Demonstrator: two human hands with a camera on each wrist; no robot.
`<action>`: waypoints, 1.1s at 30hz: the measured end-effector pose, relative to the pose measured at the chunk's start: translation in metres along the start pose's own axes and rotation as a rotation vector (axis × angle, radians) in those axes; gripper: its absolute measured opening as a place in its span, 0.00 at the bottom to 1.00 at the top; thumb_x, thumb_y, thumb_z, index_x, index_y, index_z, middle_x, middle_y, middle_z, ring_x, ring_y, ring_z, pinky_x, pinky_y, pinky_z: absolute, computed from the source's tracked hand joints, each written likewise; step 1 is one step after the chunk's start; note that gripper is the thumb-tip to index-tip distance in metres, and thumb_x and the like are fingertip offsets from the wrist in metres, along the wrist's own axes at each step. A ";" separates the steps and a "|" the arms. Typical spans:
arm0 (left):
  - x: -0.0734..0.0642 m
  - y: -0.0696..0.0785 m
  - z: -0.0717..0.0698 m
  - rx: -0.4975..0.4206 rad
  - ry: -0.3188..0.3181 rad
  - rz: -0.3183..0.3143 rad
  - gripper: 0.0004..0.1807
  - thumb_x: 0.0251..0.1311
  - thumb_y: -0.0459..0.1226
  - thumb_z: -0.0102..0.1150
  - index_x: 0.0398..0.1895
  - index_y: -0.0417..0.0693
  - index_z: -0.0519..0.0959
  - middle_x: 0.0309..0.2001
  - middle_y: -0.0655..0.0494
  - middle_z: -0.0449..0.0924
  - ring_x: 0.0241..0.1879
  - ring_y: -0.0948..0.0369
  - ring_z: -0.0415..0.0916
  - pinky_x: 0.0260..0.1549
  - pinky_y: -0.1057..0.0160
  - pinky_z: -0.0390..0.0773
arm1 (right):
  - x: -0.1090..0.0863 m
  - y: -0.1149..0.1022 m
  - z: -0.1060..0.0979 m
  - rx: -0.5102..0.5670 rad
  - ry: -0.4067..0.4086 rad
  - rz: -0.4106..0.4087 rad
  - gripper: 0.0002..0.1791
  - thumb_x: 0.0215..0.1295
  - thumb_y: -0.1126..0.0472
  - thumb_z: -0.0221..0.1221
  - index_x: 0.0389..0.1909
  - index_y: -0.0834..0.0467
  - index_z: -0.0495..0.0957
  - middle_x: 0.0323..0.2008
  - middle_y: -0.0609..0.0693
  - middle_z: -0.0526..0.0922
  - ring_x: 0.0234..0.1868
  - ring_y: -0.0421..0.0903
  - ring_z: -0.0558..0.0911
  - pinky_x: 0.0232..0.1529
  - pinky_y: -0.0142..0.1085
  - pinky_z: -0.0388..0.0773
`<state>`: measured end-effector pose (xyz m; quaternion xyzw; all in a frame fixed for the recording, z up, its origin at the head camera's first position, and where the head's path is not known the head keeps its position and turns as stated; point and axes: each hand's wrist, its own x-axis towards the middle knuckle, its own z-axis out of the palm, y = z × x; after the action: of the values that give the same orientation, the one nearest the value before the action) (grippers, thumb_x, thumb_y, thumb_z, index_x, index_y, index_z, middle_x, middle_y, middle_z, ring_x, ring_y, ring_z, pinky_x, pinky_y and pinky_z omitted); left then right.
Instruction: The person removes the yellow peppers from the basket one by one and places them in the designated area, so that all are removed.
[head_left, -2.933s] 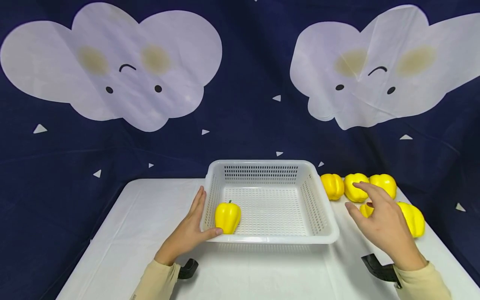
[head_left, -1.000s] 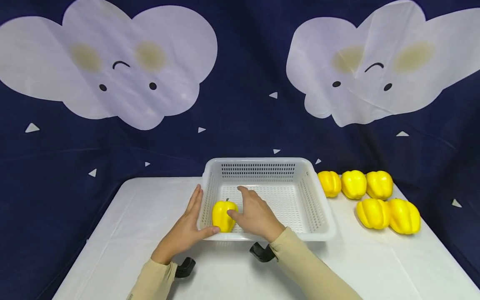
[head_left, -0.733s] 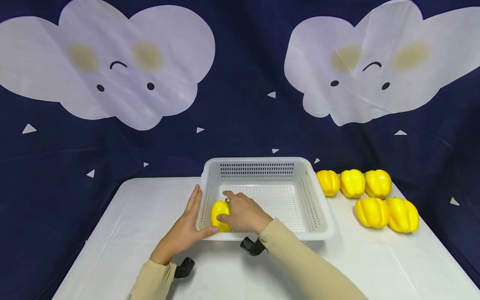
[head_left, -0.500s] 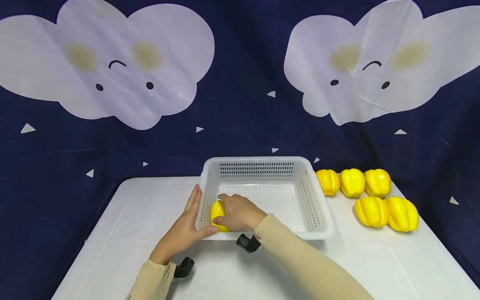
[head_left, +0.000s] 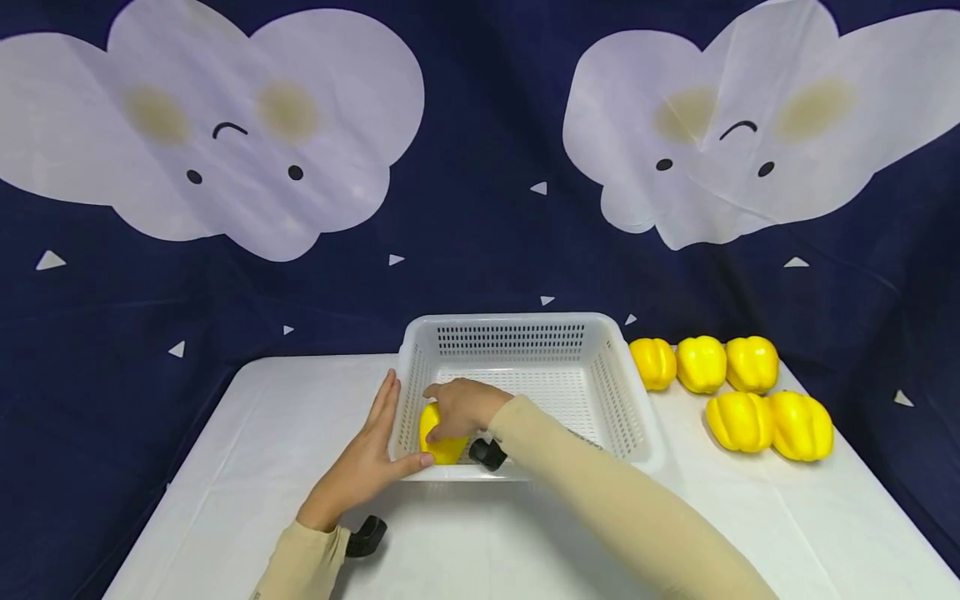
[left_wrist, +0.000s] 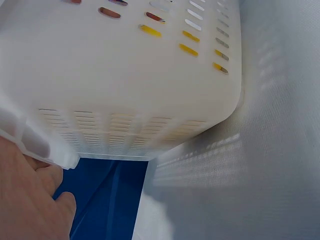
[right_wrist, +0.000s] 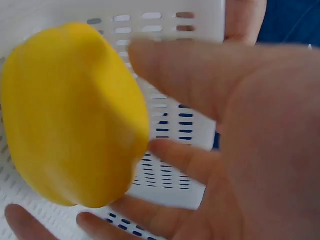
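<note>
In the head view, a yellow bell pepper (head_left: 447, 447) sits in the near left corner of a white perforated plastic basket (head_left: 525, 472). My right hand (head_left: 467, 406) reaches over it, thumb across its front and index finger beyond its top. The right wrist view shows the pepper (right_wrist: 75, 115) large, with the spread fingers (right_wrist: 187, 160) along its edge and no curl round it. My left hand (head_left: 367, 458) rests on the basket's left side, fingers straight and thumb at the near rim. The left wrist view shows this hand (left_wrist: 32, 197) at the basket rim (left_wrist: 37, 147).
To the right of the basket stand three bell peppers (head_left: 701, 365) in a back row, with two more peppers (head_left: 801, 427) in front. A white cloth covers the table (head_left: 450, 542). Behind it hangs a dark blue curtain (head_left: 480, 217) printed with clouds.
The right hand has come from the peppers on the right into the basket, then leftward over the pepper there, covering its stem. The left hand stays at the basket's side.
</note>
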<state>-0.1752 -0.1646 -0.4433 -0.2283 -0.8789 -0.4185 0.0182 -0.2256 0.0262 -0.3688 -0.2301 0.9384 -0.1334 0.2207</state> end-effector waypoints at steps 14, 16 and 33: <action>0.000 0.001 -0.001 -0.002 -0.007 0.004 0.64 0.57 0.52 0.70 0.80 0.37 0.34 0.81 0.50 0.23 0.77 0.38 0.38 0.65 0.33 0.58 | 0.020 0.004 0.000 -0.143 -0.057 -0.086 0.43 0.51 0.46 0.76 0.68 0.48 0.72 0.52 0.46 0.81 0.52 0.42 0.76 0.56 0.37 0.75; 0.000 0.001 -0.001 0.002 -0.008 0.002 0.64 0.57 0.52 0.70 0.80 0.38 0.34 0.81 0.50 0.23 0.77 0.38 0.38 0.65 0.32 0.58 | 0.020 0.004 0.001 -0.154 -0.052 -0.099 0.43 0.49 0.43 0.76 0.67 0.49 0.73 0.46 0.45 0.81 0.47 0.41 0.76 0.52 0.35 0.77; 0.000 0.001 0.000 -0.016 -0.005 -0.015 0.64 0.57 0.52 0.70 0.80 0.39 0.35 0.81 0.51 0.23 0.76 0.38 0.41 0.65 0.32 0.59 | 0.022 0.004 0.003 -0.092 0.072 -0.059 0.35 0.54 0.52 0.73 0.63 0.51 0.73 0.41 0.48 0.76 0.38 0.42 0.75 0.40 0.33 0.76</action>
<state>-0.1753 -0.1641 -0.4421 -0.2230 -0.8772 -0.4251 0.0112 -0.2430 0.0188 -0.3811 -0.2625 0.9437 -0.1049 0.1719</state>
